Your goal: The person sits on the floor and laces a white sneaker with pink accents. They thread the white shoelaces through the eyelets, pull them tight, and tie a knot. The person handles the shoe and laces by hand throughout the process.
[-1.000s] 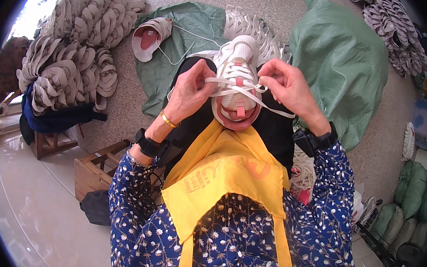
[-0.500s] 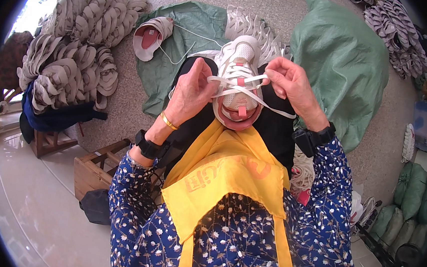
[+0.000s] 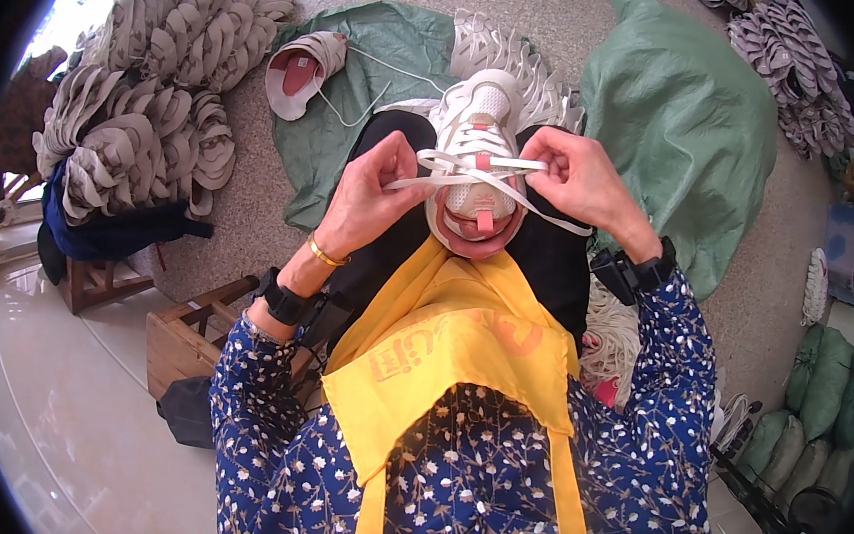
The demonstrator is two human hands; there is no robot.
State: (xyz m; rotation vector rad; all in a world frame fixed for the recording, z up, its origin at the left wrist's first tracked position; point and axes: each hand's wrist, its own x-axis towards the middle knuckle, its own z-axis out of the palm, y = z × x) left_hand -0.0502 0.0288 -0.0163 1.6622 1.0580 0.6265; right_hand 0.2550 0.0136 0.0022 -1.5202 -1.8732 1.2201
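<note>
A white and pink sneaker (image 3: 474,205) rests between my knees, its toe pointing away from me and its pink heel tab toward me. White shoelaces (image 3: 489,177) cross over its opening in a loose knot with a loop. My left hand (image 3: 371,187) pinches one lace at the shoe's left side. On the right, my right hand (image 3: 586,181) grips the other lace between thumb and fingers, so the laces stretch across the shoe between both hands. One lace end trails right, below my right hand, over my black trousers.
A second shoe upper (image 3: 304,75) with a long lace lies on a green sheet (image 3: 405,39). Beyond my knees sit several white uppers (image 3: 537,80). A big green sack (image 3: 679,126) is to the right. Stacked grey shoe pieces (image 3: 146,144) and a wooden stool (image 3: 180,348) stand left.
My left hand has shifted to a lower lace and pulled it slightly left. My right hand has turned, its fingers closing more around its lace. The shoe stays in place.
</note>
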